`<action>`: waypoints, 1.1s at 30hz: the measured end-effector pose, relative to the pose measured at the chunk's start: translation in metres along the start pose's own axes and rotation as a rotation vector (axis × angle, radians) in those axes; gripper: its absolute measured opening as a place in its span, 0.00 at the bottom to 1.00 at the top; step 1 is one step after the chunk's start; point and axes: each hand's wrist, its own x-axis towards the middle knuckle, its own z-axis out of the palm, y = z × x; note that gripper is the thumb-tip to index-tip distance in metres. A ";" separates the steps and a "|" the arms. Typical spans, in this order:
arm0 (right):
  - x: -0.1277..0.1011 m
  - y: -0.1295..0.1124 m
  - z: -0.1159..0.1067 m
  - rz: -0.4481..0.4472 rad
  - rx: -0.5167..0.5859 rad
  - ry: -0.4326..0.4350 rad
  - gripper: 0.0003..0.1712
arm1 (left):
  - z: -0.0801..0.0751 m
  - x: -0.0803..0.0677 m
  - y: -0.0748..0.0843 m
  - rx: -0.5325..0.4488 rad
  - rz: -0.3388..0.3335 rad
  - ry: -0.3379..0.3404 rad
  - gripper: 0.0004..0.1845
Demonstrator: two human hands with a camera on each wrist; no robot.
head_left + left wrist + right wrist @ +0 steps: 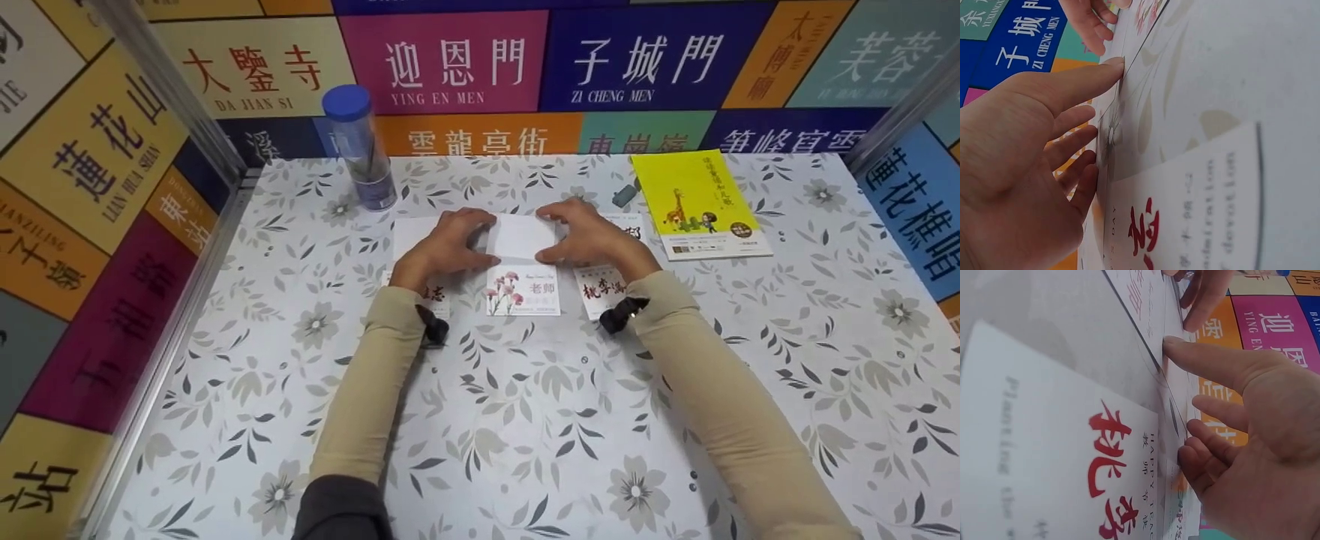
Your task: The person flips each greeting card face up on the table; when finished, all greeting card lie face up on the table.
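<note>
A blank white card [523,234] lies in the back middle of the table, directly behind a card with pink flowers [525,291]. My left hand [448,244] touches its left side with thumb and fingertips spread apart. On the opposite side my right hand [583,236] does the same, its fingers loosely bent. Below my left wrist lies a card with red lettering [1145,230], and a white card [407,231] is partly covered behind it. Another red-lettered card [1109,439] lies by my right wrist, with a printed card [630,227] partly hidden behind that hand.
At the back left stands a clear cylinder with a blue lid [366,157]. A yellow booklet [694,199] lies at the back right, and a small dark grey-green object [624,196] sits beside it. Colourful lettered panels [465,60] border the flower-patterned tabletop [525,435].
</note>
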 end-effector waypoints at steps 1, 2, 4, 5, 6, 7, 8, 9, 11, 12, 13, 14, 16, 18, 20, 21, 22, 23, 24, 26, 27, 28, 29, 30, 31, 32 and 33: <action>0.001 0.001 -0.001 0.012 0.003 -0.006 0.48 | 0.000 0.000 0.000 -0.005 -0.002 -0.003 0.39; 0.002 0.001 -0.001 0.022 0.005 -0.010 0.49 | -0.001 0.000 0.000 -0.011 -0.002 -0.005 0.39; 0.003 0.004 -0.002 0.030 -0.001 -0.016 0.49 | -0.001 0.000 0.001 -0.021 -0.001 -0.009 0.40; 0.003 0.005 -0.002 0.029 -0.011 -0.017 0.50 | -0.001 0.001 0.001 -0.026 0.001 -0.010 0.41; 0.003 0.006 -0.002 0.029 -0.021 -0.016 0.51 | 0.000 0.001 0.000 -0.033 0.003 -0.009 0.41; 0.003 0.007 -0.002 0.026 -0.031 -0.014 0.51 | -0.001 0.001 0.000 -0.045 0.003 -0.008 0.42; 0.003 0.007 -0.002 0.021 -0.038 -0.010 0.52 | 0.000 0.002 0.000 -0.065 0.009 -0.002 0.42; 0.002 0.008 -0.002 0.017 -0.046 -0.008 0.52 | 0.000 0.003 -0.001 -0.085 0.019 0.008 0.42; 0.002 0.008 -0.003 0.014 -0.058 0.002 0.52 | 0.000 0.004 -0.001 -0.128 0.044 0.025 0.42; 0.002 0.008 -0.003 0.016 -0.059 0.007 0.52 | 0.000 0.005 -0.001 -0.144 0.057 0.033 0.41; 0.002 0.007 -0.003 0.016 -0.059 0.012 0.52 | 0.000 0.006 -0.001 -0.157 0.072 0.040 0.41; 0.002 0.007 -0.003 0.017 -0.061 0.019 0.51 | 0.000 0.007 -0.001 -0.166 0.087 0.045 0.40; 0.002 0.007 -0.002 0.009 -0.069 0.040 0.51 | 0.001 0.008 0.001 -0.172 0.098 0.051 0.39; 0.001 0.006 -0.001 -0.010 -0.080 0.065 0.50 | 0.002 0.008 0.003 -0.192 0.078 0.052 0.39; 0.000 0.004 0.000 -0.026 -0.101 0.094 0.50 | 0.003 0.009 0.005 -0.226 0.051 0.071 0.39; -0.001 0.002 0.000 -0.033 -0.116 0.105 0.50 | 0.003 0.009 0.005 -0.252 0.032 0.086 0.39; -0.001 0.001 0.000 -0.039 -0.130 0.112 0.50 | 0.003 0.009 0.006 -0.283 0.011 0.103 0.39; -0.002 -0.001 0.000 -0.047 -0.147 0.119 0.50 | 0.002 0.009 0.007 -0.313 -0.005 0.123 0.39; -0.002 -0.003 0.000 -0.055 -0.166 0.123 0.51 | 0.002 0.010 0.007 -0.338 -0.013 0.146 0.39; -0.004 -0.007 0.001 -0.081 -0.200 0.148 0.52 | 0.001 0.009 0.009 -0.373 -0.020 0.199 0.38; -0.004 -0.009 0.002 -0.104 -0.213 0.175 0.51 | 0.001 0.009 0.011 -0.389 -0.024 0.223 0.37; -0.005 -0.011 0.003 -0.130 -0.223 0.210 0.50 | 0.001 0.009 0.013 -0.395 -0.026 0.246 0.37; -0.006 -0.014 0.004 -0.158 -0.231 0.252 0.49 | 0.000 0.009 0.015 -0.400 -0.027 0.269 0.37; -0.007 -0.017 0.005 -0.188 -0.235 0.302 0.47 | 0.000 0.008 0.018 -0.401 -0.026 0.291 0.37; -0.008 -0.021 0.007 -0.218 -0.233 0.354 0.45 | 0.000 0.008 0.021 -0.401 -0.023 0.318 0.36; -0.010 -0.024 0.008 -0.247 -0.225 0.405 0.42 | 0.000 0.008 0.024 -0.402 -0.015 0.346 0.36; -0.010 -0.028 0.010 -0.279 -0.209 0.453 0.40 | -0.001 0.007 0.028 -0.404 -0.006 0.372 0.35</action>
